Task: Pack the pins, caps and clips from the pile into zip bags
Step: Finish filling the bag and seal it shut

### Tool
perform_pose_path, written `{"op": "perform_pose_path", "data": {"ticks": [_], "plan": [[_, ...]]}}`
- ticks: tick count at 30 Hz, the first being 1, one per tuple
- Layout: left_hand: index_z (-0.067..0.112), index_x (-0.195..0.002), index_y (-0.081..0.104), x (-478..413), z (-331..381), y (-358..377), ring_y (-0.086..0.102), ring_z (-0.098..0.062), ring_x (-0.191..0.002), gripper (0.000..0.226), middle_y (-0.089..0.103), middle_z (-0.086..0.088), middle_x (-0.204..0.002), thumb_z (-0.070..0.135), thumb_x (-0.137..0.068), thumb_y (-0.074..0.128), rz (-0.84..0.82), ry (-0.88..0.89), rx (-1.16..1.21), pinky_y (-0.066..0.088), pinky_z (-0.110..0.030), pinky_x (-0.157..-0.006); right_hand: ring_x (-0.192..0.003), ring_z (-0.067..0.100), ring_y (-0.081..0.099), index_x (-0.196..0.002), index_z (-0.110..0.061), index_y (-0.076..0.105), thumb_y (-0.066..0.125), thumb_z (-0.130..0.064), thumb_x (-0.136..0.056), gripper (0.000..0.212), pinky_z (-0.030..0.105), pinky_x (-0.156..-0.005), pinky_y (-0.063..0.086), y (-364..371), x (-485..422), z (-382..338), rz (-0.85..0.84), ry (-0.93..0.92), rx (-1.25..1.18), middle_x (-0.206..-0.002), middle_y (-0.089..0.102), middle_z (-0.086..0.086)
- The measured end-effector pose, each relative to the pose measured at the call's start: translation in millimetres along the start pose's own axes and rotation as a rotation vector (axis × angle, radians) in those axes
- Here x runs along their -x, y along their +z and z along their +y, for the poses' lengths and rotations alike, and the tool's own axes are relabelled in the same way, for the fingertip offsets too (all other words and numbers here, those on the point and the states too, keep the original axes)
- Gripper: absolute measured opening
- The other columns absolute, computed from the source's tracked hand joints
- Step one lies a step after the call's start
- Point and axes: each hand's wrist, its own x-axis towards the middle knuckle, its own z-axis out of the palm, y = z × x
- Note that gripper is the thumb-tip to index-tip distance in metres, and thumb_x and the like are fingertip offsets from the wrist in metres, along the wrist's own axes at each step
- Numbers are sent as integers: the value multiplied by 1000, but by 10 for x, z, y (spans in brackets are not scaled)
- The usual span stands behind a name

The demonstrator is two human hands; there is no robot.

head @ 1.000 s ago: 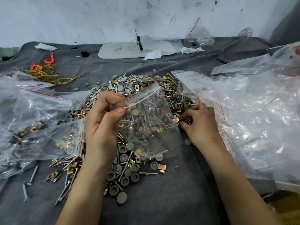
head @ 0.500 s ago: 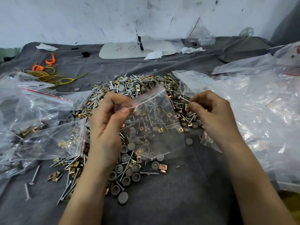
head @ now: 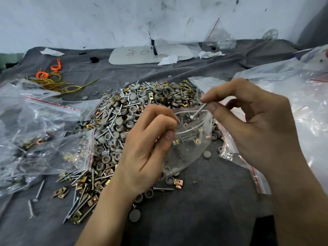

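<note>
I'm seeing pile (head: 134, 118) lying mid-cloth (head: 204, 219). Over pile's right edge, zip bag (head: 191, 148) hanging, left hand (head: 147, 153) pinching its mouth from left, right hand (head: 252, 125) holding pin (head: 199, 110) at mouth from right. Filled bags (head: 44, 139) lying left, touching pile. Empty bags (head: 292, 103) spreading right. Board (head: 142, 55) lying behind pile; wire loops (head: 53, 82) sitting behind filled bags.

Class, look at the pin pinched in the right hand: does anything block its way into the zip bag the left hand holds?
Nothing visible does. The right hand pinches the pin with its lower end at the open mouth of the zip bag, whose rim the left hand pinches.
</note>
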Motion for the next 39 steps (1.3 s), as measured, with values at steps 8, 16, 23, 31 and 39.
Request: {"op": "perform_pose_path", "data": {"ticks": [8,16,23,31,39], "plan": [[10,-94,50,5,22,-28,55,-20,-102,13,53,-9,-106,12,-98,38,136,70,-48,40,-27,-87,-98,8,61,-96,-24,68,62,-13,-88,15,20,-78,48,-31,-7,-23,38,27,-33,-102,63,-4],[11,-94,50,3,-73,-69,56,-21,-101,12,53,-2,-105,9,-96,38,256,14,-22,40,-29,-87,-76,1,61,-82,-30,67,65,-7,-88,24,1,-61,40,204,49,554,-16,467,89,-86,68,-8],[30,-92,49,22,-252,-207,54,-15,-99,26,56,-1,-102,7,-95,37,490,-36,52,41,-34,-87,-63,17,65,-94,-22,72,67,-11,-86,15,25,-64,53,448,166,808,-319,560,334,-89,69,5],[45,-98,57,23,-268,-259,53,-35,-98,38,55,3,-101,12,-95,39,520,-87,117,41,-60,-84,-112,27,45,-101,-20,67,64,-14,-88,15,40,-89,46,520,153,844,-341,522,529,-105,55,1],[46,-98,57,24,-240,-222,55,-26,-102,38,58,8,-104,11,-96,40,510,-123,141,45,-52,-92,-53,8,63,-81,-24,60,63,-7,-89,19,17,-38,44,442,155,767,-92,560,131,-87,62,-2]]}}
